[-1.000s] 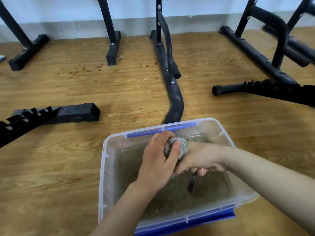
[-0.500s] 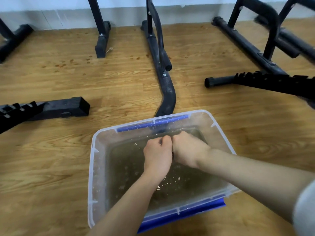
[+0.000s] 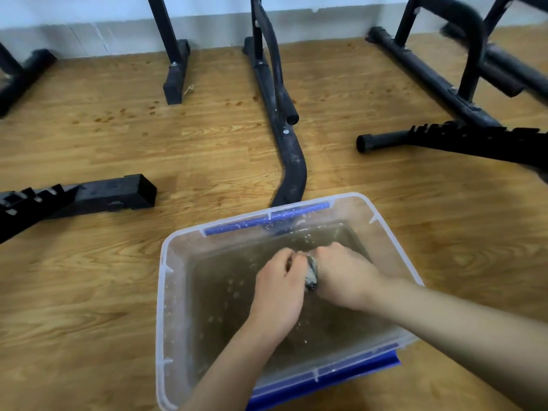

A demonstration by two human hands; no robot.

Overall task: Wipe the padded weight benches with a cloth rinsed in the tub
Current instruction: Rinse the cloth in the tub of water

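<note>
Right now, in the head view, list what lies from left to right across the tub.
Left wall of the tub → left hand → cloth → right hand → right wall of the tub.

Quick count from me: one clear plastic tub [image 3: 175, 292], one wadded grey cloth [image 3: 310, 275], two hands in there (left hand [image 3: 278, 292], right hand [image 3: 345, 277]), and two notched black metal bars, left bar [image 3: 89, 197] and right bar [image 3: 474, 139].
</note>
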